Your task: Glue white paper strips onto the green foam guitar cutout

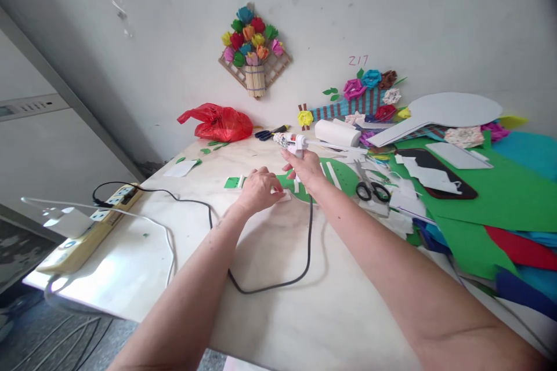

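My right hand (pixel 307 169) is wrapped round the handle of a white glue gun (pixel 296 142), with a glue stick out of its back and a black cord hanging below. My left hand (pixel 262 190) is beside it, fingers bent and closed at the edge of a small white piece (pixel 284 196); what its fingertips hold is hidden. Under and behind both hands lies a green guitar-shaped cutout (pixel 348 177) with white strips across it. The glue gun's nozzle points left, above the cutout.
Scissors (pixel 373 190) and paper scraps lie to the right, with green sheets (pixel 513 191) and a dark tray (pixel 467 188) beyond. A red bag (pixel 224 122) and pliers (pixel 272 133) are at the back. A power strip (pixel 93 232) with cords runs along the left edge.
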A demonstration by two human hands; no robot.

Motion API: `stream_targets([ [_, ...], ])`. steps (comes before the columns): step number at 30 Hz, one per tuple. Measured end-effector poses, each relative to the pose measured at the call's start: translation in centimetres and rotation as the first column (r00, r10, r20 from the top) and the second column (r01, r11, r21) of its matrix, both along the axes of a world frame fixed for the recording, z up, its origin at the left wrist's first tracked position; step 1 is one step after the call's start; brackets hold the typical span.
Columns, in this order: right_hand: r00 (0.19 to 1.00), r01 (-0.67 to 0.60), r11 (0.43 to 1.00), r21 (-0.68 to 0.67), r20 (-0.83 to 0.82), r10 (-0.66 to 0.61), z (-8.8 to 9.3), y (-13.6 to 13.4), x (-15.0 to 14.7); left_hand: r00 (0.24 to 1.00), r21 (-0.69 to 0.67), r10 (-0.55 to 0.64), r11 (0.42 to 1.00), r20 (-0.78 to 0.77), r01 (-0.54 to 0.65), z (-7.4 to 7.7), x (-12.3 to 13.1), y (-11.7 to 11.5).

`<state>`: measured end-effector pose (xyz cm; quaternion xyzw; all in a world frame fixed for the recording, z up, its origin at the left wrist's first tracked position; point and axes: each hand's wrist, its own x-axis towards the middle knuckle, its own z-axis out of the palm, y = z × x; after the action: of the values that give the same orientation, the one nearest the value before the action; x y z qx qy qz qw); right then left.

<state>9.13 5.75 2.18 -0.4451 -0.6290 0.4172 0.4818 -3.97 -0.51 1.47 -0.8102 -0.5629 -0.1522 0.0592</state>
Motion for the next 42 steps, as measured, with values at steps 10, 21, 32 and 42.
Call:
stream_targets([
  [10, 1.0, 0.006, 0.998, -0.065, -0.022, -0.008, 0.8, -0.4, 0.2, 0.999, -0.079, -0.028, 0.997, -0.031, 0.025, -0.5, 0.4, -0.2],
  [21, 0.995, -0.013, 0.998, -0.065, -0.097, 0.007, 0.9, -0.3, 0.4, 0.584, -0.302, 0.227, 0.953, 0.78, 0.033, -1.5, -1.4, 1.1],
  [32, 0.993, -0.026, 0.995, -0.101, -0.118, 0.014, 0.6, -0.1, 0.5, 0.368, -0.289, 0.272, 0.957, 0.889, -0.01, 1.2, -4.1, 3.2],
  [42, 0.984, -0.014, 0.999, -0.053, -0.181, 0.004, 0.4, 0.9, 0.8, 0.682, -0.283, 0.332, 0.94, 0.651, -0.188, -0.1, -2.3, 5.2],
])
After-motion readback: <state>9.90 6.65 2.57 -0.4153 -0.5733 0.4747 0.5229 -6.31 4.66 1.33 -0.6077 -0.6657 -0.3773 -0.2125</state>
